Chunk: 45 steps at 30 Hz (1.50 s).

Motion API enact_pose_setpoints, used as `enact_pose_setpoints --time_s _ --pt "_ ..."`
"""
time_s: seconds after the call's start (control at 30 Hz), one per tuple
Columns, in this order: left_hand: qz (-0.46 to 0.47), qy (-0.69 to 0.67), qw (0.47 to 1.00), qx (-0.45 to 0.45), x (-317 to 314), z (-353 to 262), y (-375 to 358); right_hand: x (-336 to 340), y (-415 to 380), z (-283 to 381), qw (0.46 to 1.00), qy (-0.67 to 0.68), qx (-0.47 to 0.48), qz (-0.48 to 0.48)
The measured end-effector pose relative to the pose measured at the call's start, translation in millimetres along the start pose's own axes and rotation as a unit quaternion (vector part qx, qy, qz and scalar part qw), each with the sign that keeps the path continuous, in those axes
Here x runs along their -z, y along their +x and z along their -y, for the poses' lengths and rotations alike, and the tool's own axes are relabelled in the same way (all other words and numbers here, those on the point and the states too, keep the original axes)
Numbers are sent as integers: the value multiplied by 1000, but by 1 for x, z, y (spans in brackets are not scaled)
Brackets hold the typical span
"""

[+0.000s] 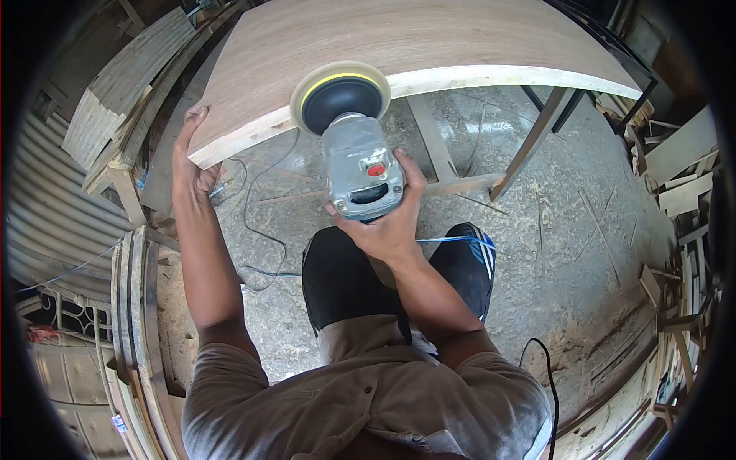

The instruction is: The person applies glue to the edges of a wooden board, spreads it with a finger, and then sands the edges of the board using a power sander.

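Note:
A large wooden panel (399, 34) with a pale front edge spans the top of the view. My left hand (195, 153) grips the panel's near left corner, thumb on top and the other fingers partly hidden beneath. In my right hand (387, 222) is the grey body of a disc sander (359, 157) with a red button. Its round black and yellow pad (343, 100) overlaps the panel's front edge and its near surface. My right fingers wrap round the rear of the tool.
Wooden legs and a crossbar (468, 184) stand beneath the panel. A cable (247, 222) runs over the concrete floor (552, 253) left of my knees. Stacked boards (126, 92) lie at the left, and wood scraps (686, 192) line the right side.

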<state>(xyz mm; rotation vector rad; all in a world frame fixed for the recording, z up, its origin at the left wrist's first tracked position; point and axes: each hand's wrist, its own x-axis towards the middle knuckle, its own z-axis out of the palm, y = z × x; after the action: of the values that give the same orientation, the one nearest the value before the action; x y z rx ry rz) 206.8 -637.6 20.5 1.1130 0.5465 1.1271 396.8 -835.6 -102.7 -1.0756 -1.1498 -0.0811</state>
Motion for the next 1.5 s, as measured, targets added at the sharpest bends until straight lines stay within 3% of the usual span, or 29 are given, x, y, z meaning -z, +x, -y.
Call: enact_pose_setpoints --time_s 0.1,0.27,0.33,0.37,0.43,0.57,0.63,0.67,0.7,0.8,0.97,1.03,1.17,1.37,1.43,1.5 --pt "8 -10 1000 -6 -1 0 1 -3 -1 0 999 -26 20 -5" --pt "-16 31 999 -3 -3 0 2 27 2 -15 998 -26 -39 -38" --pt "5 25 1000 3 9 0 6 41 8 -19 990 31 -76 -115" --pt "30 18 999 9 14 0 9 45 14 -9 967 142 -161 -138" --pt "27 39 999 8 19 -1 17 55 23 -6 953 166 -184 -172" --pt "53 43 998 -10 20 3 30 52 21 -12 962 135 -170 -164" --pt "42 27 999 -21 16 7 25 39 18 -5 981 54 -113 -146" --pt "35 12 999 -26 15 9 23 29 14 3 958 174 -191 -127" --pt "33 12 999 -26 14 10 21 20 13 9 958 174 -191 -125" --pt "36 4 999 -20 15 11 19 0 9 16 992 78 -78 -64" --pt "35 6 999 -26 17 12 20 -31 -6 15 992 75 -94 -44" --pt "37 9 999 -24 15 11 18 -40 -6 20 1000 6 -17 -15" --pt "27 16 999 -14 15 11 19 -58 -14 30 999 -14 18 45" --pt "16 21 1000 -12 12 10 16 -58 -17 28 999 -1 17 35" --pt "19 17 1000 -16 13 11 17 -47 -17 25 997 41 -61 -5" --pt "22 13 1000 -18 13 12 18 -37 -12 21 993 68 -80 -49"
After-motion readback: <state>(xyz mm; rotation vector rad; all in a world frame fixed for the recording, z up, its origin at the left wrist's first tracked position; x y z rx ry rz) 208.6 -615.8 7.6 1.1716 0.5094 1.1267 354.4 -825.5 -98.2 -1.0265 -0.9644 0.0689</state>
